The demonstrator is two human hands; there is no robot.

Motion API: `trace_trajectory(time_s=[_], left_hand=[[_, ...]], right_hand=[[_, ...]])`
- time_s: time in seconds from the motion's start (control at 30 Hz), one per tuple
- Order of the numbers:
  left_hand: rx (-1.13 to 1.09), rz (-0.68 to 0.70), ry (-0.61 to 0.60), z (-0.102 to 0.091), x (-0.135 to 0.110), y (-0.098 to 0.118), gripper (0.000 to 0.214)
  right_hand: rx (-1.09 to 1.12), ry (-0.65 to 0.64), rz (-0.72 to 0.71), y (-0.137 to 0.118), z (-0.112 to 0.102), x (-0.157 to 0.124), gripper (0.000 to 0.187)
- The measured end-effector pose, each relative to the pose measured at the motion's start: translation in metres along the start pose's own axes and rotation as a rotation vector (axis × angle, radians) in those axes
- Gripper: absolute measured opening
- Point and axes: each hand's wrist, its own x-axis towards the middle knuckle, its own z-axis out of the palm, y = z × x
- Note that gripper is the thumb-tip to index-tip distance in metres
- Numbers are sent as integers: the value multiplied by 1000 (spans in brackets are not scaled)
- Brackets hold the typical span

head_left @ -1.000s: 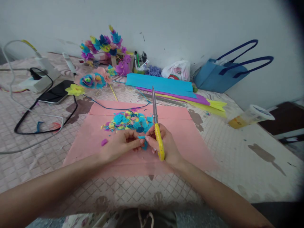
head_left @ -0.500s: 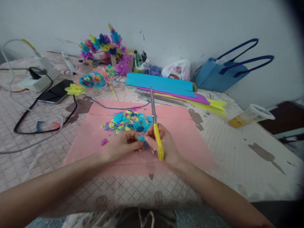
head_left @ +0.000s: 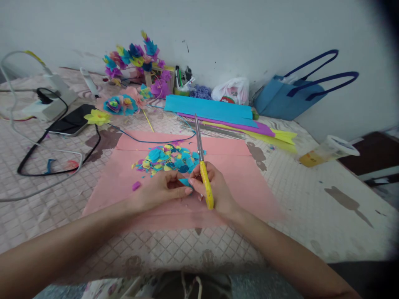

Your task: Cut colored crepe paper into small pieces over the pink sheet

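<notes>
A small blue piece of paper point(head_left: 185, 182) is pinched between the fingertips of my left hand point(head_left: 166, 185) and my right hand point(head_left: 215, 187). Scissors with yellow handles point(head_left: 205, 182) also rest in my right hand, blades pointing away from me and closed together. Just beyond my fingers lies a pile of colourful paper scraps point(head_left: 170, 160), mostly blue and yellow. A pink paper sheet point(head_left: 243, 195) is spread under the pile and both hands. Left of my left hand sits a small purple scrap point(head_left: 136, 185).
Rolled coloured paper point(head_left: 208, 109) lies behind the sheet, near paper flowers point(head_left: 124, 104). At left are a phone point(head_left: 73, 120), cables and a power strip point(head_left: 46, 109). On the right stand a blue bag point(head_left: 289, 99) and a tilted-looking plastic cup point(head_left: 327, 151).
My left thumb has moved slightly right over the blue paper, and less of the paper shows now. The scissors have shifted very slightly left.
</notes>
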Motion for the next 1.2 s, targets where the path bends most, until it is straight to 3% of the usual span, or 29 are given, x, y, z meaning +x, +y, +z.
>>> trace_trajectory(time_s=[0.13,0.37,0.73,0.87,1.0,1.2], left_hand=[[40,47,123,-2,-1,4,19],[49,110,186,-1,0,3,18],[21,42,176,-3,0,4,17],[-30,38,247,-8,2,9,18],[-164,43,307,-17,2,13,20],[-307,107,360,-27,2,22,19]], right_hand=[[4,16,52,0,0,2,34],[43,-35,169,3,3,2,43],[48,-33,160,8,1,3,40],[33,-39,161,7,0,3,42],[60,-130,147,0,-4,-2,37],[-158,-163,87,-14,-4,-11,37]])
